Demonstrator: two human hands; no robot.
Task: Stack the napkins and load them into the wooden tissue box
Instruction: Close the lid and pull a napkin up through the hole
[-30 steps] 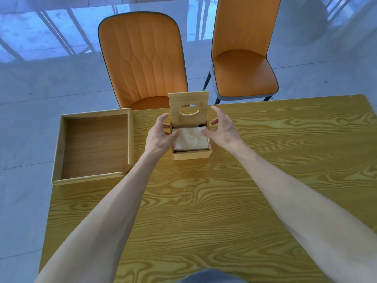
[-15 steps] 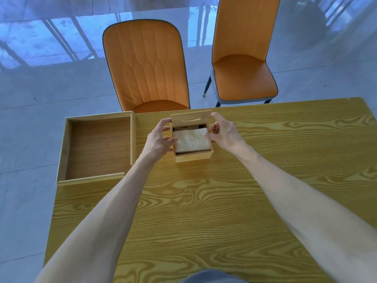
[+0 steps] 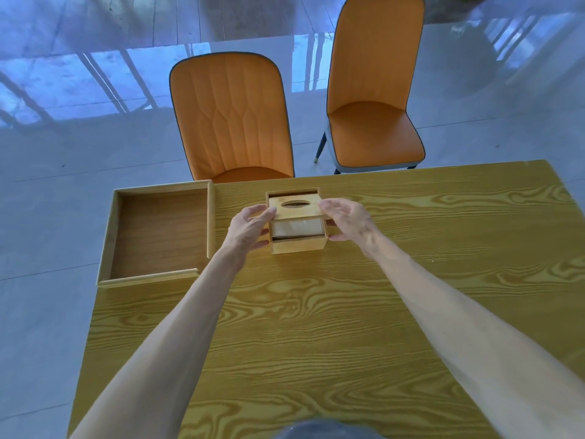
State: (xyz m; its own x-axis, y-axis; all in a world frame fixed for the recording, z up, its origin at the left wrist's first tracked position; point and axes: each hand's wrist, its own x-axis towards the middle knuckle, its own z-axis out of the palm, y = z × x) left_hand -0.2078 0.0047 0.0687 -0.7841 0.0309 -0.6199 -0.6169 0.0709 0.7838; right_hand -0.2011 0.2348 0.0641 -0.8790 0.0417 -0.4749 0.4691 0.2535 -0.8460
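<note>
**Lid partway over the loaded tissue box**

The wooden tissue box (image 3: 297,244) sits on the yellow wood-grain tabletop (image 3: 316,327), toward its far edge. White napkins (image 3: 297,227) lie stacked inside, visible through the uncovered near part of the opening. The lid (image 3: 296,206), with its oval slot, lies flat over the far part of the box, leaving the near part uncovered.

The left hand (image 3: 250,231) grips the box's left side, thumb on the near corner and fingertips reaching the lid's left edge. The right hand (image 3: 348,218) holds the right side, fingers curled over the lid's right edge and thumb low against the box wall.

A shallow wooden tray (image 3: 107,245) sits to the left, near the box but apart from it. Two orange chairs (image 3: 234,122) stand beyond the tabletop.
</note>
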